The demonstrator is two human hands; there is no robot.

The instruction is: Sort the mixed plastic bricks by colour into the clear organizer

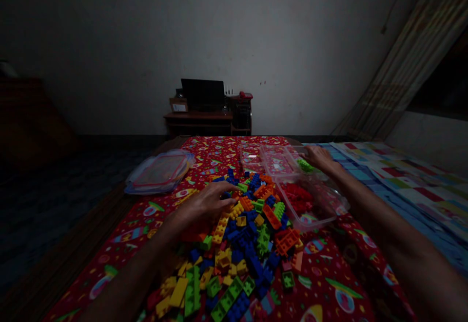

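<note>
- On the far left of the patterned red cloth (215, 154) we note a stack of clear lids (161, 170), apart from both hands.
- Right of it, our left hand (214, 198) hovers low at the brick heap's far left edge. Forearm comes in from the near left; palm down, fingers toward the right, thumb and fingers apart. We cannot tell whether the tips touch a brick.
- Mid-cloth, the brick heap (252, 236), mixed colours. From our left hand it lies right and toward the near side; long axis runs far to near, widest at the near end. Left hand is the nearer one.
- Right of the heap, a clear box (318, 224) with red bricks (298, 198) in it; beyond, green bricks (304, 165) in a far compartment.
- Far right, our right hand (318, 157) sits at that compartment's rim, arm stretched from the near right, back of hand up. Fingertips too dim: grip or contact, we cannot tell.
</note>
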